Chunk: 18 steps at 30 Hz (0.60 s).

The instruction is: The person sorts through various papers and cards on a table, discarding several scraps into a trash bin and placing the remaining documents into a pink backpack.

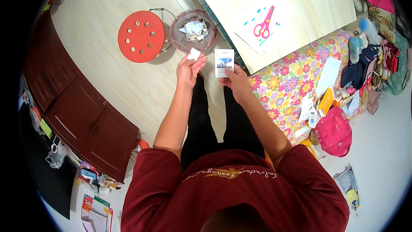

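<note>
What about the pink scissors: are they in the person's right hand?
No, the scissors lie on the table, while the right hand holds a white rectangular item.

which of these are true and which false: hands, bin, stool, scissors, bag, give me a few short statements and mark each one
1. The right hand holds a printed item. True.
2. The left hand is empty. False: it holds a small white piece.
3. The bin stands beside the red stool. True.
4. The scissors lie on the stool. False: they lie on a sheet on the table.
5. The bin has nothing in it. False: crumpled papers lie inside.
6. The pink bag is on the person's right. True.
</note>
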Motion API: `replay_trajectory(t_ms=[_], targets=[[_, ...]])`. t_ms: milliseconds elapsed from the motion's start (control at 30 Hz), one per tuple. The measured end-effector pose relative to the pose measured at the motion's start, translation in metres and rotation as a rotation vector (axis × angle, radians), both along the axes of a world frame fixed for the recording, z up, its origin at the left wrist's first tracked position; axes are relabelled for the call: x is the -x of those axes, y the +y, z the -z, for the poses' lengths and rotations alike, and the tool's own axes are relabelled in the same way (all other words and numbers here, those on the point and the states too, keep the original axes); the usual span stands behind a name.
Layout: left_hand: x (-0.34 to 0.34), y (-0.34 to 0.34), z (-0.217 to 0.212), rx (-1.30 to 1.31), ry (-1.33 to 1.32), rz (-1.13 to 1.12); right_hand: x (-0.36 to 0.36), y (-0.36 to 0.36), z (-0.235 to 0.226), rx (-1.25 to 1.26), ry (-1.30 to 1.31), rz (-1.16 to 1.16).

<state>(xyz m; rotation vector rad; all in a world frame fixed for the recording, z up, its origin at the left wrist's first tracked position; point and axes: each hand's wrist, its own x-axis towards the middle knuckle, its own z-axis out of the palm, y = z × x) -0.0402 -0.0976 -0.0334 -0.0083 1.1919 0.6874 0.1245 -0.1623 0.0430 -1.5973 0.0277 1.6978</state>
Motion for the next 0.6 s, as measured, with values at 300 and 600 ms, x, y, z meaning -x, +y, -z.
replay_trajectory(t_ms=[300,600], targets=[[0.031,0.005,0.060,0.204,0.152,0.224,0.041,-0.005,0.014,0.024,0.022,-0.077],[0.009,-0.023,-0.019,-0.049,-0.203,0.115,0.052,-0.005,0.019,0.004,-0.076,-0.172]])
